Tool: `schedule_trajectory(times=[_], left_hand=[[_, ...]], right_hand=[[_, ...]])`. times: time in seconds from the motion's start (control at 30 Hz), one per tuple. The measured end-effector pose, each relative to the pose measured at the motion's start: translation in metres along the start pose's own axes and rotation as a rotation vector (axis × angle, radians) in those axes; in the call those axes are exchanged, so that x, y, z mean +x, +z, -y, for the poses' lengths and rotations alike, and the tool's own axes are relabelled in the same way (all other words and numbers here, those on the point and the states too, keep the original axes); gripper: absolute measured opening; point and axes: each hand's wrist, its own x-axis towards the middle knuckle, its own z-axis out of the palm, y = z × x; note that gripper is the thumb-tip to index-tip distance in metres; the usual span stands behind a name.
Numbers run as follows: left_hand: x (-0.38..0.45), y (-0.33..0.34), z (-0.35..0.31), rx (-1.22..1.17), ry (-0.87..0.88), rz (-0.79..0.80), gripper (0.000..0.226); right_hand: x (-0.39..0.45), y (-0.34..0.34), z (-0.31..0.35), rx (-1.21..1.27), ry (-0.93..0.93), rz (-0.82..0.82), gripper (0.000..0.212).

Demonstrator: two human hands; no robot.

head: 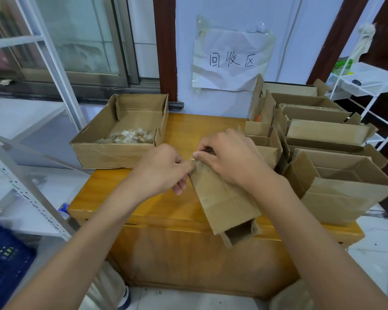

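A small brown cardboard box (222, 202) lies on its side on the wooden cabinet top (166, 204), its open end toward me and hanging over the front edge. My right hand (231, 157) rests on the box's far end and pinches at its top edge. My left hand (164, 171) pinches the same far corner, where a bit of clear tape shows between the fingertips. What lies under my right palm is hidden.
A shallow open carton (92, 151) holding crumpled clear tape scraps (130, 137) sits at the back left. Several open empty cartons (327, 175) crowd the right side. A paper sign (231, 59) hangs on the wall. A white rack (367, 86) stands at right, and metal shelving (27, 189) at left.
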Motion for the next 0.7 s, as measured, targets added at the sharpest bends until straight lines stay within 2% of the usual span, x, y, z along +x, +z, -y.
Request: schedule_trajectory(times=[0.13, 0.27, 0.37, 0.43, 0.5, 0.63, 0.7], left_hand=[[-0.001, -0.009, 0.010, -0.304, 0.000, 0.093, 0.030], [-0.006, -0.013, 0.022, -0.410, 0.012, 0.072, 0.031], [-0.012, -0.005, 0.029, -0.478, 0.014, 0.004, 0.030], [-0.015, 0.000, 0.033, -0.531, 0.026, -0.055, 0.029], [-0.018, 0.006, 0.036, -0.580, 0.026, -0.082, 0.030], [-0.018, 0.014, 0.035, -0.603, -0.017, -0.074, 0.049], [-0.016, 0.018, 0.034, -0.549, -0.016, -0.122, 0.045]], right_hand=[[0.009, 0.001, -0.008, 0.081, -0.027, 0.022, 0.026], [0.009, -0.001, -0.003, -0.056, -0.050, 0.033, 0.039], [-0.008, -0.015, 0.007, -0.070, 0.058, 0.054, 0.068], [-0.024, -0.020, 0.018, -0.022, 0.122, 0.206, 0.085], [-0.034, -0.014, 0.023, 0.014, 0.112, 0.325, 0.082], [-0.029, -0.009, 0.018, 0.140, 0.125, 0.303, 0.068], [-0.025, -0.008, 0.015, 0.167, 0.120, 0.311, 0.069]])
